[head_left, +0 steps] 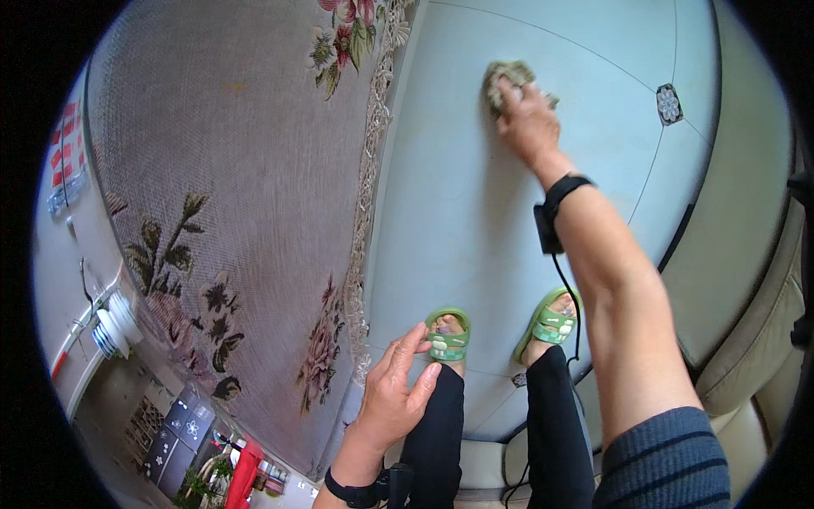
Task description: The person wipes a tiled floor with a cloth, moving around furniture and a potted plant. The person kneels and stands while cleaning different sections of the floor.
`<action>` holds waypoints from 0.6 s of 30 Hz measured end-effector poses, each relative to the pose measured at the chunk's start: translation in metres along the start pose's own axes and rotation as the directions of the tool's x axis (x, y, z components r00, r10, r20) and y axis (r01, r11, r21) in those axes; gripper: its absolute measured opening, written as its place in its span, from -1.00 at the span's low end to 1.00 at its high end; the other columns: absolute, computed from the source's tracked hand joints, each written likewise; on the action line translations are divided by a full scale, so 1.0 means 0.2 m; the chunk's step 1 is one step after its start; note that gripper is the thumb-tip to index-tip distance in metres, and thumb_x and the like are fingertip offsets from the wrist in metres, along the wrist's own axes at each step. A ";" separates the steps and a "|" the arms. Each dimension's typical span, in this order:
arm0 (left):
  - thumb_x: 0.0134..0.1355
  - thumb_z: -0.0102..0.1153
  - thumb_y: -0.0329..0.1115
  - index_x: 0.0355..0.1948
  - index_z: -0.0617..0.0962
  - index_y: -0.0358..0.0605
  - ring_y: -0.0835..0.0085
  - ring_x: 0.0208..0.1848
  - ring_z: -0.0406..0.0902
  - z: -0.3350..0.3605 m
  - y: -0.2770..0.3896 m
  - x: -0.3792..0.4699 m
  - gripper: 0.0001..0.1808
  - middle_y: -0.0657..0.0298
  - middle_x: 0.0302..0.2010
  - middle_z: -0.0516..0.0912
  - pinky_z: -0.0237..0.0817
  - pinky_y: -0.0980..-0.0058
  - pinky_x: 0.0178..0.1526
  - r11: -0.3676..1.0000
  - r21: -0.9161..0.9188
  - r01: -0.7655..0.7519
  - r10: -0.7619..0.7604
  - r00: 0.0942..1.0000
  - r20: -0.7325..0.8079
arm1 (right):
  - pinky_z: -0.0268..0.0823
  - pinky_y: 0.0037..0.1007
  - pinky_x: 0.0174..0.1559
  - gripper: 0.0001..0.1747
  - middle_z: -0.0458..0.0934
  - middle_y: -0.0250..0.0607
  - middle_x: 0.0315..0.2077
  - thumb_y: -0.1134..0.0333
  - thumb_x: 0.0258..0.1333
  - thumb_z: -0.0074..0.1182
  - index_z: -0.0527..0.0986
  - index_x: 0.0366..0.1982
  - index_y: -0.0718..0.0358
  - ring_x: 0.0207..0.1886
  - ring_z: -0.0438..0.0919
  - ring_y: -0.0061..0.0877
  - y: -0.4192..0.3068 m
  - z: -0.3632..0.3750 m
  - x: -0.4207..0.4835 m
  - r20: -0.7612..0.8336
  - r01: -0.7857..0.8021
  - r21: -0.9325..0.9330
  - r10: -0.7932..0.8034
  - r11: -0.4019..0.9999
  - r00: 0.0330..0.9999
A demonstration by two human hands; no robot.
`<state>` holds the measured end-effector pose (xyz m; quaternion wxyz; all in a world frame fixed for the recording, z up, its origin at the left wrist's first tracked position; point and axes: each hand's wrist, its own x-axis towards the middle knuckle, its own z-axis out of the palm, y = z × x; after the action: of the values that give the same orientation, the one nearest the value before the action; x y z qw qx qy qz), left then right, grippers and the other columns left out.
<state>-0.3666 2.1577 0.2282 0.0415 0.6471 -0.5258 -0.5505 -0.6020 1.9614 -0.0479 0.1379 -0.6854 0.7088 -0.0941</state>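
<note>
My right hand is stretched forward, its fingers pressed into a crumpled greenish-beige cloth. The cloth is over the pale tiled floor; whether it touches the tiles I cannot tell. Hand and cloth are slightly blurred. Above my leg, my left hand holds nothing, with the thumb apart from the fingers. Its fingertips overlap one green slipper in the view. The other green slipper is on my right foot.
Along the left runs a table covered by a floral tablecloth with a lace fringe. A beige padded seat borders the floor on the right. From the black right wrist strap, a cable hangs past my foot.
</note>
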 end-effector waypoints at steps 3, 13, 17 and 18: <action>0.18 0.20 -0.52 0.23 0.39 -0.31 0.25 0.04 0.62 -0.02 0.01 -0.01 -0.43 -0.03 0.07 0.59 0.40 0.35 0.09 1.000 -0.009 -0.002 0.001 1.000 -0.007 | 0.44 -0.16 -0.16 -0.32 0.46 -0.10 -0.09 0.44 -0.13 0.16 0.41 0.14 -0.12 -0.08 0.51 -0.17 -0.06 0.09 -0.40 0.036 0.304 0.003 -0.304 0.953 0.952; 0.20 0.19 -0.49 0.22 0.40 -0.31 0.25 0.02 0.62 -0.12 0.00 -0.11 -0.46 -0.02 0.04 0.60 0.40 0.36 0.08 1.000 0.008 -0.009 0.009 1.000 0.004 | 0.50 -0.16 -0.13 -0.31 0.44 -0.04 -0.06 0.44 -0.11 0.16 0.40 0.16 -0.14 -0.05 0.50 -0.09 -0.16 -0.13 -0.90 0.353 0.255 0.397 -0.403 0.882 0.844; 0.21 0.19 -0.50 0.23 0.40 -0.31 0.24 0.03 0.62 -0.08 -0.04 -0.10 -0.46 -0.03 0.04 0.60 0.40 0.36 0.08 1.000 -0.005 -0.002 0.002 1.000 0.017 | 0.48 -0.08 -0.11 -0.33 0.43 0.02 -0.02 0.40 -0.01 0.12 0.34 0.21 -0.13 -0.01 0.50 -0.04 -0.13 -0.06 -0.21 0.100 -0.015 0.303 -0.016 0.953 0.995; 0.21 0.19 -0.50 0.23 0.40 -0.31 0.24 0.03 0.62 -0.07 -0.05 -0.09 -0.46 -0.03 0.04 0.60 0.40 0.36 0.08 1.000 -0.013 -0.007 0.007 1.000 0.021 | 0.47 -0.08 -0.09 -0.35 0.42 0.04 -0.02 0.40 0.03 0.09 0.33 0.21 -0.10 -0.02 0.50 -0.04 -0.12 -0.04 -0.08 0.073 -0.088 0.264 0.072 0.960 0.995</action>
<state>-0.3471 2.1678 0.2402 0.0420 0.6393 -0.5249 -0.5604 -0.5826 1.9761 -0.0312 0.2549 -0.6339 0.7121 -0.1617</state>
